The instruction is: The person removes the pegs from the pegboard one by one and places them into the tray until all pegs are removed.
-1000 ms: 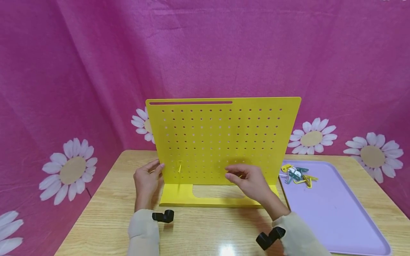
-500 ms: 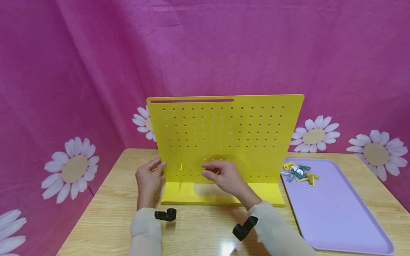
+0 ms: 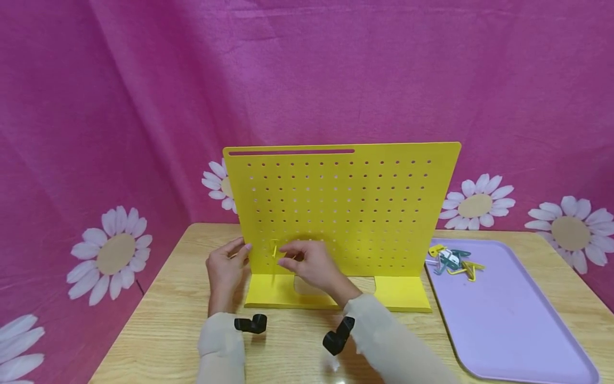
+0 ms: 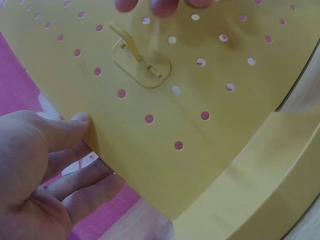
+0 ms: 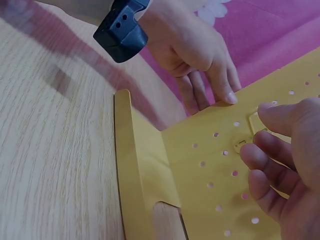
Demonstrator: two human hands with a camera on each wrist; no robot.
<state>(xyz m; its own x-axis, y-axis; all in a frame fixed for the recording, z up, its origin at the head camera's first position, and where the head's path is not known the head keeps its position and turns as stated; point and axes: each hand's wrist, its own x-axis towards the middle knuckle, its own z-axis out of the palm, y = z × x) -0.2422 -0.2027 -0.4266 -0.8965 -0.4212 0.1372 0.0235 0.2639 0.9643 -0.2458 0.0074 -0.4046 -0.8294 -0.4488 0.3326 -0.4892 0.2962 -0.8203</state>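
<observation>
A yellow pegboard (image 3: 384, 184) stands upright on its base, with rows of small holes across it. My left hand (image 3: 226, 269) grips its lower left edge, the thumb on the front face and fingers reaching behind. A yellow hook (image 4: 141, 62) is set in the board near that edge, its oval plate against the face and its prong sticking out. My right hand (image 3: 307, 261) is at the hook's right side, thumb and fingers bent and spread apart. In the right wrist view, the thumb overlaps the hook, and nothing shows held between the fingers.
A lilac tray (image 3: 508, 314) lies to the right on the wooden table (image 3: 158, 320). Several yellow, green and white hooks (image 3: 453, 260) are heaped in its far left corner. A pink flowered cloth (image 3: 336, 69) hangs behind the board.
My right hand has moved left across the front of the board, from its right part to beside the yellow hook. My left hand has stayed on the board's edge.
</observation>
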